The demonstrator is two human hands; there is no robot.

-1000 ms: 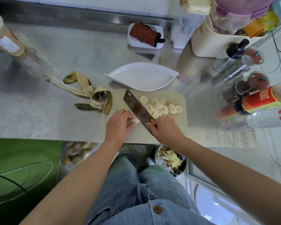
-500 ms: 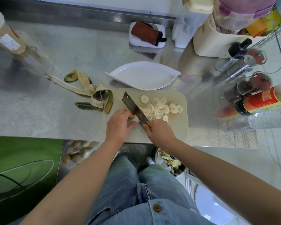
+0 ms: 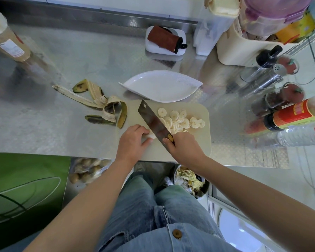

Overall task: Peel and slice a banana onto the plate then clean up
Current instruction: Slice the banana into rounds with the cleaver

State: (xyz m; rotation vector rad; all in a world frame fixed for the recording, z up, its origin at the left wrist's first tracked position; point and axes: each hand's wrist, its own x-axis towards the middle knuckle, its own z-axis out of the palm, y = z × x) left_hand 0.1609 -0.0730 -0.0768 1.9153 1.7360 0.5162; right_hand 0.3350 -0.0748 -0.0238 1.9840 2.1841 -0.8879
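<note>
Our left hand (image 3: pixel 133 138) pinched the banana stub (image 3: pixel 151 136), mostly hidden; our right hand (image 3: pixel 184 144) clenched the knife (image 3: pixel 154 122) beside the slices (image 3: pixel 180 120).

Kitchen, steel counter (image 3: pixel 62 135), spice jars (image 3: pixel 280 99)

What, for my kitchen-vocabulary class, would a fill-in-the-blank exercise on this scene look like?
1. The right hand grips a ____ by its handle.
2. The left hand steadies the last uncut piece of ____.
3. The slices lie on the cutting board, while the white ____ behind it holds none.
4. The peel lies on the counter to the ____ of the board.

Missing words: knife; banana; plate; left.
</note>
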